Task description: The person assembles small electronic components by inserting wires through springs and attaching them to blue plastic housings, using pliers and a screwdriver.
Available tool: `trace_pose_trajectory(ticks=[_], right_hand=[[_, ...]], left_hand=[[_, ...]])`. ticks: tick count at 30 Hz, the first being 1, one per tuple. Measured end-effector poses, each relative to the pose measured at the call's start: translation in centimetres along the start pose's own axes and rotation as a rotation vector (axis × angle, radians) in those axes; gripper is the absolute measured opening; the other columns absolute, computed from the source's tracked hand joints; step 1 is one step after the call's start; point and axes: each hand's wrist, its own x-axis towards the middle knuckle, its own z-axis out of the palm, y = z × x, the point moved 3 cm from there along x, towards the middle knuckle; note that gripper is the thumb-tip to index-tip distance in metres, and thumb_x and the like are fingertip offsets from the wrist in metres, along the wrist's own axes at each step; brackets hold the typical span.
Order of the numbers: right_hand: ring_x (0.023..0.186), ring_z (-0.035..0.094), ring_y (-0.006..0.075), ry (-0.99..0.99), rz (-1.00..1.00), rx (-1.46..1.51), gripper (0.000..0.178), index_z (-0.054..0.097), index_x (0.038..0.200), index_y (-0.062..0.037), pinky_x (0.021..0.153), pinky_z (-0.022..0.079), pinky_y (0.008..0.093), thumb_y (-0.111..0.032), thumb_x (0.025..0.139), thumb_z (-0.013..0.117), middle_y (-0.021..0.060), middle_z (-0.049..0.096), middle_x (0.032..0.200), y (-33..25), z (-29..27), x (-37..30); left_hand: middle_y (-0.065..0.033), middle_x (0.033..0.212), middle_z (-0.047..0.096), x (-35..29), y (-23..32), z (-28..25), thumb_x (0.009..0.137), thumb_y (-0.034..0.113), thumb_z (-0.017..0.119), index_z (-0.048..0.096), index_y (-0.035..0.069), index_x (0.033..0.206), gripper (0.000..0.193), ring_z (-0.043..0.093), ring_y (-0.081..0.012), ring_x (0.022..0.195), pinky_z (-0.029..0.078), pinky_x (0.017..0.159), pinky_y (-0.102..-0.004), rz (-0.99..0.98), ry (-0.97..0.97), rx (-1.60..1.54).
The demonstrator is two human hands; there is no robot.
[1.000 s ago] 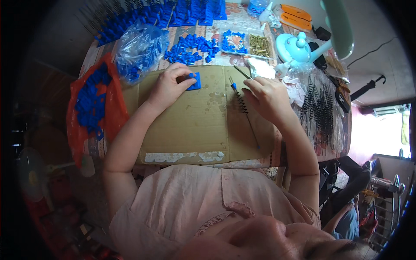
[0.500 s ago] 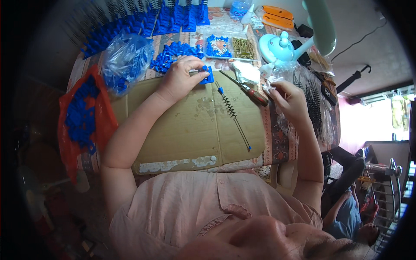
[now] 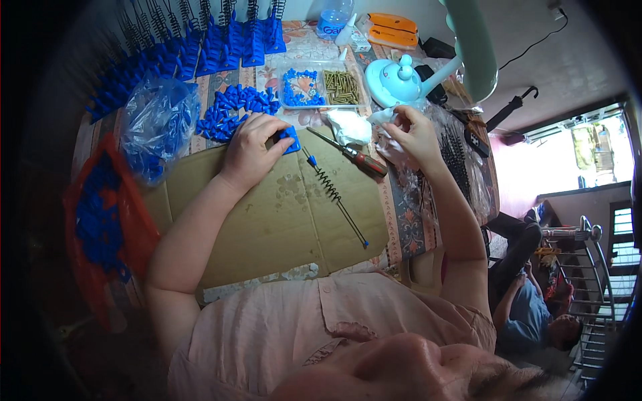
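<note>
My left hand (image 3: 249,152) grips a blue plastic piece with a flat square base (image 3: 291,140) over the far edge of the cardboard. My right hand (image 3: 416,139) is closed in a pinch beside the lamp, at a small whitish thing (image 3: 382,116) whose kind I cannot make out. Between the hands, a black coil spring (image 3: 328,184) lies slantwise on the cardboard (image 3: 267,220), with a blue cone near its far end and a small blue tip at its near end. A screwdriver (image 3: 364,162) with a red and dark handle lies beside a crumpled white tissue (image 3: 350,127).
A clear tray (image 3: 314,106) holds small blue parts and brass-coloured pins. Left are loose blue cones (image 3: 234,107), a clear bag (image 3: 160,123) and a red bag (image 3: 134,207) of blue pieces. Blue stands with springs (image 3: 221,50) line the back. A lamp (image 3: 394,83) stands right; a person (image 3: 528,307) sits beyond.
The whole view has shifted, moving the table things left in the picture. My right hand has moved toward the tissue and lamp base. My left hand still holds the blue piece.
</note>
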Motion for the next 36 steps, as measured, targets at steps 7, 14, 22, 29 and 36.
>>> trace_pose_trajectory(ticks=[7, 14, 22, 29, 36], right_hand=[[0.067, 0.056, 0.0180, -0.059, 0.032, -0.008, 0.032, 0.067, 0.094, 0.0009, 0.064, 0.046, 0.0308, -0.024, 0.075, 0.075, 0.0078, 0.059, 0.076, -0.1, 0.6, 0.9], [0.072, 0.057, 0.0133, -0.005, -0.144, 0.084, 0.024, 0.066, 0.096, 0.0020, 0.067, 0.046, 0.0271, -0.011, 0.077, 0.071, 0.0071, 0.061, 0.081, -2.8, -0.5, 0.3], [0.080, 0.063, 0.0088, -0.119, -0.137, 0.355, 0.015, 0.062, 0.096, -0.0002, 0.075, 0.049, 0.0245, -0.002, 0.081, 0.064, 0.0040, 0.067, 0.087, -5.8, -0.3, -1.4], [0.086, 0.063, 0.0090, -0.187, -0.219, 0.281, 0.023, 0.063, 0.104, 0.0002, 0.079, 0.049, 0.0244, -0.002, 0.082, 0.066, 0.0045, 0.068, 0.092, -6.9, 0.5, -1.9], [0.073, 0.062, 0.0151, -0.188, -0.330, 0.250, 0.037, 0.063, 0.116, -0.0036, 0.067, 0.049, 0.0274, -0.007, 0.080, 0.071, 0.0095, 0.068, 0.091, -7.2, 1.7, -2.2]], left_hand=[[-0.0115, 0.090, 0.064, 0.0, 0.0, 0.2, 0.074, 0.005, 0.074, 0.064, -0.001, 0.085, 0.016, 0.059, -0.0288, 0.087, 0.046, 0.079, -0.0363, 0.015, -0.009, -0.011], [-0.0107, 0.089, 0.064, 0.1, -0.3, 0.3, 0.074, 0.005, 0.074, 0.064, -0.001, 0.082, 0.014, 0.059, -0.0279, 0.086, 0.046, 0.078, -0.0360, -0.003, -0.009, -0.006], [-0.0109, 0.089, 0.064, 0.2, -0.3, 0.4, 0.074, 0.004, 0.074, 0.065, -0.002, 0.083, 0.014, 0.059, -0.0279, 0.085, 0.047, 0.078, -0.0354, -0.013, -0.015, -0.027], [-0.0108, 0.089, 0.064, 0.1, -0.4, 0.3, 0.074, 0.004, 0.074, 0.064, -0.001, 0.082, 0.014, 0.059, -0.0277, 0.086, 0.047, 0.078, -0.0352, -0.008, -0.019, -0.034], [-0.0102, 0.089, 0.064, 0.0, -0.4, 0.3, 0.074, 0.004, 0.074, 0.064, -0.001, 0.082, 0.013, 0.059, -0.0269, 0.085, 0.047, 0.078, -0.0348, -0.018, -0.015, -0.030]])
